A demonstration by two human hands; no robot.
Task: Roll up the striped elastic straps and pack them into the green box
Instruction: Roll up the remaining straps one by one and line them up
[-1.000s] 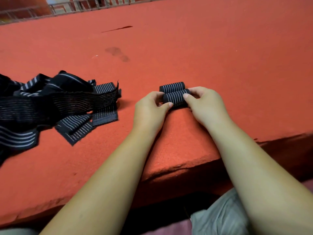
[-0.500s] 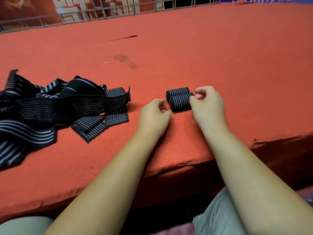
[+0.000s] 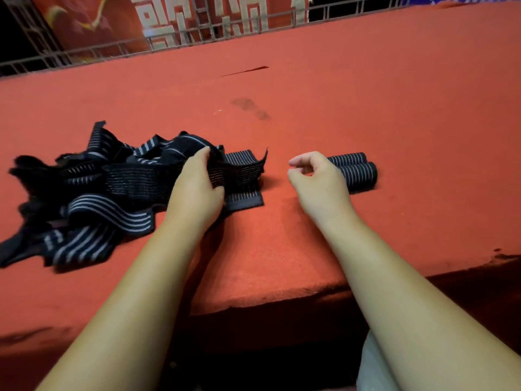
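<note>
left hand (image 3: 197, 190) gripped a strap (image 3: 242, 172) at the pile's (image 3: 93, 193) 3 o'clock edge, probably to pull it free; right hand (image 3: 318, 179) hung loosely curled, empty, rolls (image 3: 359, 173) at its 3 o'clock.

Red carpeted platform (image 3: 366, 114), metal railing (image 3: 180, 38) behind.

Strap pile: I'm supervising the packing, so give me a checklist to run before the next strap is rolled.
1. Left hand grips a striped strap at the edge of the strap pile: ok.
2. Right hand holds nothing: ok.
3. Two rolled straps lie wound, side by side: ok.
4. Gripped strap untangled from the pile: cannot tell.
5. Green box in reach: cannot tell, not in view.
</note>
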